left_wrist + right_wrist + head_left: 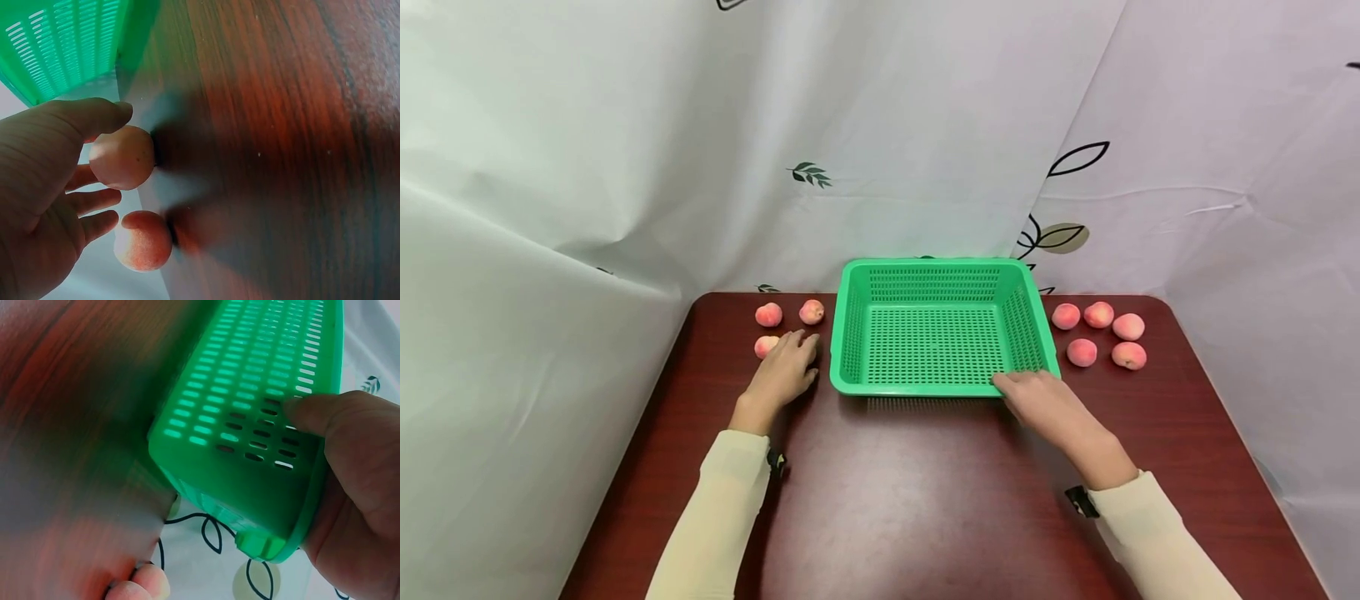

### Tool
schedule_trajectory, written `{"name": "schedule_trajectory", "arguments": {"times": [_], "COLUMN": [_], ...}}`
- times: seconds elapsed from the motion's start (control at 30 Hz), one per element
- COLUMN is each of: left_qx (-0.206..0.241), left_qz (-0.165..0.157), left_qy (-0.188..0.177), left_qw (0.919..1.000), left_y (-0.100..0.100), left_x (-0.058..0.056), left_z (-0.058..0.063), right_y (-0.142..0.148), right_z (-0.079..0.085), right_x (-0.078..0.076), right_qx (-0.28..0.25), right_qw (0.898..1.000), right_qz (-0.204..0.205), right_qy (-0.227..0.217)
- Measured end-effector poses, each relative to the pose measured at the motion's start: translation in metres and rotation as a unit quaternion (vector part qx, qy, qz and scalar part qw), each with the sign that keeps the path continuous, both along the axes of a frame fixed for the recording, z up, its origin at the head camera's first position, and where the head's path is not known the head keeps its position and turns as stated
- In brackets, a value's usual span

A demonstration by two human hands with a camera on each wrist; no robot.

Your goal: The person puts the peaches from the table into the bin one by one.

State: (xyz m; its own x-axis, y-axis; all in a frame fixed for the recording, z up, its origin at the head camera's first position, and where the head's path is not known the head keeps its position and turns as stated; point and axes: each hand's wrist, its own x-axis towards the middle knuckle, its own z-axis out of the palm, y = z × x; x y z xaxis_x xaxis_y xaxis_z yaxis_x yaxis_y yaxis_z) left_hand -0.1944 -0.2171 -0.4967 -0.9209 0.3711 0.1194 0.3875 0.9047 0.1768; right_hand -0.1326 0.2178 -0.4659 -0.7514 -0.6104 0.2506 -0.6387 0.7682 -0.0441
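A green plastic basket (pixel 932 390) with slotted walls stands at the back middle of the table. My right hand (pixel 1045 404) grips its near right rim; in the right wrist view the thumb (pixel 312 412) presses the outer wall and the other fingers go over the rim, mostly hidden. Left of the basket, my left hand (pixel 784 371) reaches over the table, fingers spread and loosely bent. It partly covers one peach (pixel 763 347). Beyond it lie a second peach (pixel 768 314) and a third peach (pixel 812 312). In the left wrist view, a peach (pixel 125 159) appears between thumb and fingers, not gripped.
Several peaches (pixel 1099 314) lie in a group to the right of the basket on the dark red wooden table (pixel 880 500). White cloth (pixel 910 125) with leaf prints hangs behind the table and along both sides.
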Motion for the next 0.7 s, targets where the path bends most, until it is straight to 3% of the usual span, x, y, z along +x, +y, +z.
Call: {"name": "schedule_trajectory", "arguments": {"times": [0.3,0.7], "left_qx": [0.015,0.029], "left_qz": [-0.013,-0.024], "left_qy": [0.014,0.039], "left_qw": [0.9997,0.9985], "left_y": [0.0,0.0053], "left_x": [-0.0012,0.0], "left_z": [-0.0057,-0.0059], "right_y": [-0.0008,-0.0022], "right_z": [-0.0039,-0.0063], "right_x": [0.0022,0.0026], "right_qx": [0.002,0.009], "right_qw": [0.999,0.999], "right_qz": [-0.004,-0.014], "right_qy": [0.035,0.034]}}
